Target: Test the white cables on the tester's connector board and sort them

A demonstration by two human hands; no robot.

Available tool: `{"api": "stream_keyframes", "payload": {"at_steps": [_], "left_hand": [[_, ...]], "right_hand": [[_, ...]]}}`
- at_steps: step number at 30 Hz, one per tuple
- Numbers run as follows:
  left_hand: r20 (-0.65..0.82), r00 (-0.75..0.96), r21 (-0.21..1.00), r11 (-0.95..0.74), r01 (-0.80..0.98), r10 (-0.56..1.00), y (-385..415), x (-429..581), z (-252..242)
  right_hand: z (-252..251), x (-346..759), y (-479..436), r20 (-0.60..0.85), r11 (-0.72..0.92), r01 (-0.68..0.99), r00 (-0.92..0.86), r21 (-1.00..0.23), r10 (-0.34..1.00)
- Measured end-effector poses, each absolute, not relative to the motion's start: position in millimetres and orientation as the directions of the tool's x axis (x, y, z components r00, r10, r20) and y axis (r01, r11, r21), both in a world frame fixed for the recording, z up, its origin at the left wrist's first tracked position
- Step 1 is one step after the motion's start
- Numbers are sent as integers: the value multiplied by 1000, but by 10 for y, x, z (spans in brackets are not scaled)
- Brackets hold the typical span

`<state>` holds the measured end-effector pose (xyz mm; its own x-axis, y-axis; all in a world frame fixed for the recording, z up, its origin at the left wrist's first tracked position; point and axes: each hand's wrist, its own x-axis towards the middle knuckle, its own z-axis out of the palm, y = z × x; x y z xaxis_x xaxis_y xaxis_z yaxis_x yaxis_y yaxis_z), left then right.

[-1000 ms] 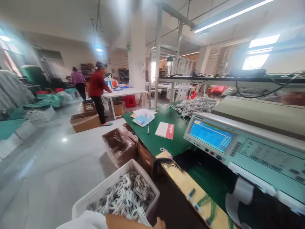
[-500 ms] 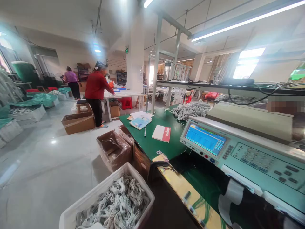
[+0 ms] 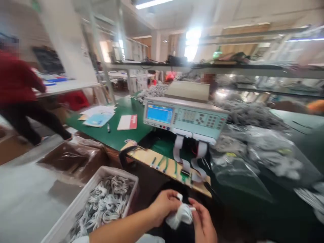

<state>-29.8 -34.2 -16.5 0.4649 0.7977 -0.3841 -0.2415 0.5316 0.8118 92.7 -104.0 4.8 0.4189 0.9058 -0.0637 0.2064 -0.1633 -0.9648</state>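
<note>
Head view: the whole frame is blurred by motion, so edges smear and fine detail is lost. The right hand (image 3: 204,222) is cut off at the lower edge, with its wrist out of frame. The left hand (image 3: 164,205) shows whole; its forearm enters from the bottom left, with a white sleeve partly cropped. Both hands half cover the coiled white cable bundle (image 3: 181,214), and its plugs and ties cannot be made out. A person in red (image 3: 17,84) at far left is cropped and smeared. The screen text on the cable tester (image 3: 186,116) is unreadable.

The cable bundle sits between the two hands at low centre. It is in front of the wooden fixture board (image 3: 157,161) and to the right of the white bin (image 3: 83,199), which holds similar coils. The left fingertips pinch its upper left end, where a small white tip stands up. The right thumb and fingers close on its right side. Both hands grip it with the fingers drawn in narrow.

The left hand is palm down with the fingers curled inward. The right hand has its back toward the camera and its fingers bent leftward onto the bundle. The hands are close together with only the bundle between them, held in the air over a dark area below the edge of the green bench (image 3: 118,136).
</note>
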Motion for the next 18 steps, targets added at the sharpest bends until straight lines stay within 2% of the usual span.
{"api": "stream_keyframes", "payload": {"at_steps": [4,9,14,18], "left_hand": [[-354,373,821,476,-315,858,-315,-262,-72],[-387,516,751,587,-304,764,-351,-213,33],[-405,565,702,640,-311,719,-316,-186,52],[-357,540,795,551,-253,762,-237,-199,-6]], "right_hand": [[19,916,-999,-156,-205,46,497,-978,854],[11,996,-836,-270,-210,-219,296,-953,916],[20,1100,-673,-313,-263,-203,273,-943,910],[37,1151,-626,-263,-240,-115,277,-964,924]]}}
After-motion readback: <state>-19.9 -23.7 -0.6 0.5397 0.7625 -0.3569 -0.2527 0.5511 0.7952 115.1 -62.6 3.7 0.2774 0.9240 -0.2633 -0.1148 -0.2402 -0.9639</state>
